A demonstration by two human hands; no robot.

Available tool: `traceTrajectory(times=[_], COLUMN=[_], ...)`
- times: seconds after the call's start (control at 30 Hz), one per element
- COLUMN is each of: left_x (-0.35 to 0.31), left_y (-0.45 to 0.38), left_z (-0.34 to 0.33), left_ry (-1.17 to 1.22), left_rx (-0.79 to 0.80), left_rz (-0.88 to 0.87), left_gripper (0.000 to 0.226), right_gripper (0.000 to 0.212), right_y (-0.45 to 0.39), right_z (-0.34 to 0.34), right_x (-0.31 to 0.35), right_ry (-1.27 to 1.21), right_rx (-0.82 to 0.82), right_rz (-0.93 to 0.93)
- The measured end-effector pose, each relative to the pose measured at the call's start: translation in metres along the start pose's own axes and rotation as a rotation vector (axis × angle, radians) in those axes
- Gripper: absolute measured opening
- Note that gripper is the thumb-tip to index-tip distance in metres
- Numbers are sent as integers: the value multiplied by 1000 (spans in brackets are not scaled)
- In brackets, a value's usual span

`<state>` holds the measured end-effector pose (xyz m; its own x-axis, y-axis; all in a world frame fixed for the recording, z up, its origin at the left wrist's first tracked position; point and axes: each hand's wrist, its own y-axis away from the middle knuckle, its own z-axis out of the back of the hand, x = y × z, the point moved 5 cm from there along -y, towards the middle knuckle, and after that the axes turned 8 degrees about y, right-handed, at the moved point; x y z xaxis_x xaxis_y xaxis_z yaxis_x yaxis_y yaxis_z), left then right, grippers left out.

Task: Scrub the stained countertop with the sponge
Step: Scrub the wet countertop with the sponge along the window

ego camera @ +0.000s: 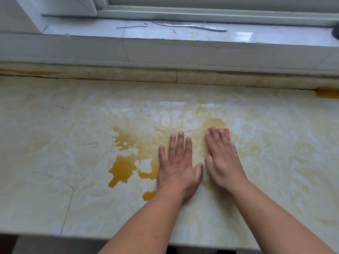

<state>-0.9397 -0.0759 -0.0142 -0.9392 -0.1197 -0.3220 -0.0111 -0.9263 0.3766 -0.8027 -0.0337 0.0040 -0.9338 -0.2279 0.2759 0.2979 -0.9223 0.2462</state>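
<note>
A cream marble countertop (64, 140) fills the view, wet and smeared with yellow-orange liquid. The thickest orange puddle (122, 170) lies left of my hands. My right hand (222, 158) presses flat on a pink sponge (227, 133), of which only the far right corner shows past my fingers. My left hand (178, 165) lies flat on the counter just beside it, fingers spread, holding nothing. Thin yellow smears spread around and beyond the sponge.
A low stone backsplash (165, 75) runs along the counter's far edge, below a window ledge (128, 32). On the ledge lie a thin metal hook (132, 26) and a flat silvery utensil (192, 26). A yellow object (328, 92) sits at the far right. A crack (67, 202) crosses the counter's front left.
</note>
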Motion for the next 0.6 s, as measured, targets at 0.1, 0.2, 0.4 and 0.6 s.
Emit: traceTrajectory(times=[0.1, 0.2, 0.4, 0.6], left_x=[1, 0, -1, 0], left_y=[0, 1, 2, 2], left_z=[0, 0, 3, 2], left_ry=[3, 10, 5, -12], left_rx=[-2, -14, -8, -5], left_rz=[-3, -9, 6, 17], left_gripper=[82, 82, 82, 82], right_gripper=[75, 72, 79, 77], right_y=[60, 91, -21, -13], right_z=[-14, -21, 7, 7], right_x=[-6, -12, -9, -3], right_ry=[-11, -10, 20, 15], right_rx=[-6, 10, 14, -10], right_rz=[29, 15, -19, 1])
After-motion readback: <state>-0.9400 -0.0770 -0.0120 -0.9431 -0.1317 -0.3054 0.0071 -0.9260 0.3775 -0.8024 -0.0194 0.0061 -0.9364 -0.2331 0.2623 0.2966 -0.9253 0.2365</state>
